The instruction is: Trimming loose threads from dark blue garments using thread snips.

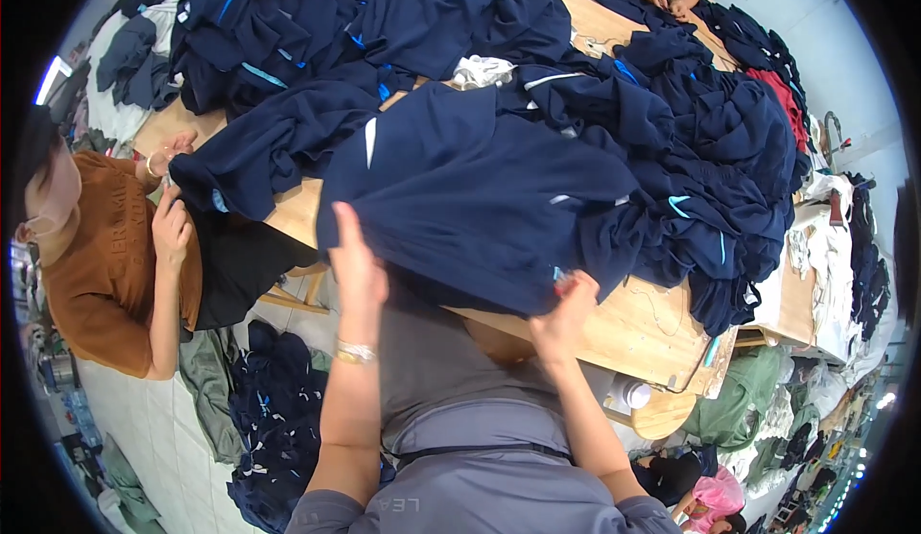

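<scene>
A large navy blue garment (460,198) is spread over the near edge of the wooden table in front of me, with a white strip near its upper left. My left hand (359,267) is over the garment's near left edge, slightly blurred, its visible fingers stretched out and pointing away from me. At the near right edge, my right hand (568,308) is closed on the cloth in a pinch. Beside those fingertips shows a small light blue patch; whether something else is in the grip cannot be made out.
Navy garments with light blue strips (374,16) are heaped across the wooden table (643,332). At my left, a person in a brown shirt (115,246) handles navy cloth. Another person's hands (672,1) work at the far side. Dark clothes (273,419) lie on the floor.
</scene>
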Action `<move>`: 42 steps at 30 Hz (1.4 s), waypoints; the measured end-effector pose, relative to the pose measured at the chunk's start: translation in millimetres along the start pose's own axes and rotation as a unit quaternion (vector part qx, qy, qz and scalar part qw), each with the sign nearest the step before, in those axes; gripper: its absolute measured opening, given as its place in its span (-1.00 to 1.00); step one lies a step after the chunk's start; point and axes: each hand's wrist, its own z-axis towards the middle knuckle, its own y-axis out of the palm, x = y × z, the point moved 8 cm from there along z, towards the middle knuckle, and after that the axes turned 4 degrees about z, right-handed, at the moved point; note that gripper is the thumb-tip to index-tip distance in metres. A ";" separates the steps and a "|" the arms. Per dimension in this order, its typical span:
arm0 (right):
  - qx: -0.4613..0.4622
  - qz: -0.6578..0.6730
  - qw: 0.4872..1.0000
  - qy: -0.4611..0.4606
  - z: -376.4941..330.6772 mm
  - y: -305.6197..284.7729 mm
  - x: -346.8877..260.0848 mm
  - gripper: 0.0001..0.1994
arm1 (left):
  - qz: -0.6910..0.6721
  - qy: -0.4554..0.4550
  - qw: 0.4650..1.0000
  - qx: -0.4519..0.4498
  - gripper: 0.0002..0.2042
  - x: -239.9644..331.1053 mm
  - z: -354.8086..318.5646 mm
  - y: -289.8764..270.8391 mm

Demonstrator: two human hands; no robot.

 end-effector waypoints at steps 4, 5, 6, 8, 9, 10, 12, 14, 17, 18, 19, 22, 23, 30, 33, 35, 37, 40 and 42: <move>-0.052 -0.011 0.996 0.070 -51.2 -4.3 54.7 -0.56 | -0.017 -0.087 0.993 0.073 -0.58 11.7 46.8 -51.7; -0.086 -0.017 0.993 0.074 -58.8 0.2 53.4 -0.58 | -0.030 -0.107 0.993 0.048 -0.57 0.9 51.0 -57.6; -0.092 -0.013 0.993 0.076 -60.5 1.6 48.0 -0.58 | -0.041 -0.134 0.990 0.021 -0.56 -4.1 47.3 -55.2; -0.132 0.041 0.990 -0.018 -61.0 6.9 15.6 -0.61 | -0.059 -0.173 0.981 -0.072 -0.49 -31.4 30.9 -56.7; -0.158 0.034 0.986 -0.040 -60.1 12.4 17.9 -0.60 | -0.053 -0.185 0.979 -0.068 -0.46 -40.7 20.3 -49.3; -0.163 0.033 0.985 -0.035 -59.1 12.1 20.5 -0.60 | -0.047 -0.197 0.977 -0.064 -0.41 -47.2 8.9 -42.9; -0.222 0.090 0.967 -0.090 -50.6 4.7 -4.1 -0.48 | -0.044 -0.183 0.981 -0.052 -0.43 -40.4 -7.2 -47.1; -0.231 0.085 0.961 -0.129 -44.1 2.5 -16.9 -0.37 | -0.043 -0.165 0.985 -0.038 -0.44 -34.8 -20.6 -56.2; -0.156 0.128 0.974 -0.103 -27.3 2.8 -27.3 -0.46 | 0.053 -0.117 0.988 -0.090 -0.48 -25.3 -36.3 -61.6; -0.115 0.106 0.979 -0.130 -16.7 3.7 -40.3 -0.58 | 0.085 -0.123 0.984 -0.094 -0.53 -24.5 -39.2 -68.7; -0.102 0.136 0.976 -0.133 -10.1 10.9 -46.2 -0.65 | 0.116 -0.129 0.980 -0.097 -0.58 -23.7 -42.2 -77.5; -0.113 0.261 0.953 -0.108 9.4 40.1 -61.4 -0.78 | 0.207 -0.141 0.964 -0.090 -0.72 -13.4 -48.0 -104.8; -0.150 0.288 0.943 -0.076 11.8 55.8 -65.0 -0.78 | 0.418 -0.040 0.903 -0.096 -0.76 13.7 -51.1 -107.7; -0.220 0.194 0.950 -0.104 22.1 111.0 -90.0 -0.65 | 0.529 -0.067 0.837 -0.120 -0.69 33.2 -69.1 -77.5; -0.254 0.275 0.926 -0.046 17.5 127.5 -75.5 -0.68 | 0.376 -0.171 0.904 -0.108 -0.60 -16.1 -84.4 -62.8; -0.254 0.327 0.910 -0.018 21.5 114.2 -80.1 -0.69 | 0.301 -0.169 0.936 -0.070 -0.63 -40.4 -83.9 -62.6; -0.252 0.374 0.892 0.012 21.8 106.1 -78.0 -0.71 | 0.238 -0.180 0.953 -0.053 -0.67 -47.5 -81.6 -55.8; -0.217 0.441 0.871 0.013 25.5 92.9 -74.8 -0.74 | -0.019 -0.333 0.941 -0.060 -0.72 -70.3 -87.1 -34.8; -0.185 0.448 0.874 0.040 30.2 82.8 -72.1 -0.74 | -0.064 -0.372 0.922 -0.088 -0.78 -75.6 -89.4 -19.2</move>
